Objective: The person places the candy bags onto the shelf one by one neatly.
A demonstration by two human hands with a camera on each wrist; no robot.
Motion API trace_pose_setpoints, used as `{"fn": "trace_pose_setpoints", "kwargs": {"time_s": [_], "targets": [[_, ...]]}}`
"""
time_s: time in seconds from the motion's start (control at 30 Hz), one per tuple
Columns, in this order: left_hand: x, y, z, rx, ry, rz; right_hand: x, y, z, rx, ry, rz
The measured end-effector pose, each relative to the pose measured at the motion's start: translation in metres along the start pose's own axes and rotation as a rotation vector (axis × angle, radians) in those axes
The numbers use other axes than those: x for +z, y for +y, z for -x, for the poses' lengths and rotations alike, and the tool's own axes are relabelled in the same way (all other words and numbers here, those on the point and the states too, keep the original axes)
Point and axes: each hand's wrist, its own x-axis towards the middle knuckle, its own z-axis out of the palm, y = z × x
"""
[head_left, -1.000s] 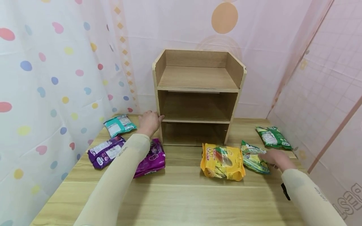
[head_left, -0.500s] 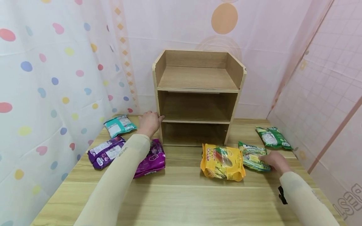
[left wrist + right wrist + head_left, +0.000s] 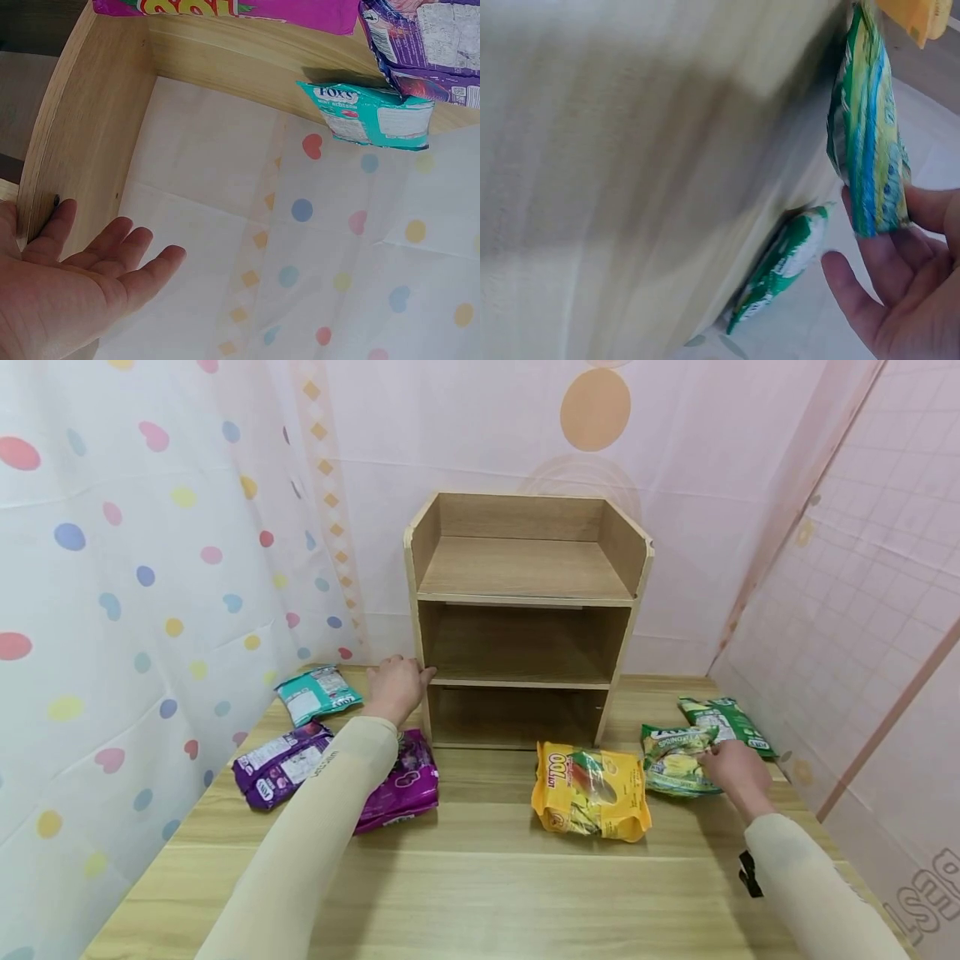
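My right hand (image 3: 738, 772) pinches a green and yellow candy bag (image 3: 678, 762) by its right end, thumb on one face and fingers on the other. In the right wrist view the bag (image 3: 874, 135) hangs on edge above the table. Beside it lies a darker green bag (image 3: 731, 725), partly hidden behind it in the head view. My left hand (image 3: 397, 687) touches the left side panel of a wooden shelf unit (image 3: 525, 568). Its fingers (image 3: 154, 274) are spread and hold nothing in the left wrist view.
A yellow candy bag (image 3: 591, 791) lies before the shelf's right side. To the left lie a magenta bag (image 3: 405, 785), partly behind my left forearm, a purple bag (image 3: 281, 764) and a teal bag (image 3: 318, 693). Curtains (image 3: 150, 568) enclose the wooden table (image 3: 525, 902).
My right hand has taken hold of the green and yellow bag and raised it slightly up and back, so it now overlaps the darker green bag. My left hand stays put.
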Motion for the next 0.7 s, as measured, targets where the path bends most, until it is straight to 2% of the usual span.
{"fn": "trace_pose_setpoints", "kwargs": {"time_s": [0.13,0.3,0.37,0.57,0.7], "targets": [[-0.001,0.000,-0.001,0.001,-0.002,-0.006,-0.006,-0.006,0.000,-0.017,0.152,-0.004],[-0.002,-0.001,-0.001,-0.002,-0.013,-0.001,-0.014,-0.015,0.001,-0.072,0.371,-0.096],[-0.002,-0.001,-0.001,-0.006,-0.016,0.000,-0.018,-0.020,0.002,-0.079,0.435,-0.147],[-0.003,-0.002,0.000,-0.008,-0.014,-0.002,-0.034,-0.039,0.007,-0.060,0.564,-0.245],[-0.002,-0.003,0.000,-0.008,-0.008,-0.005,-0.043,-0.053,0.013,-0.080,0.643,-0.320]]}}
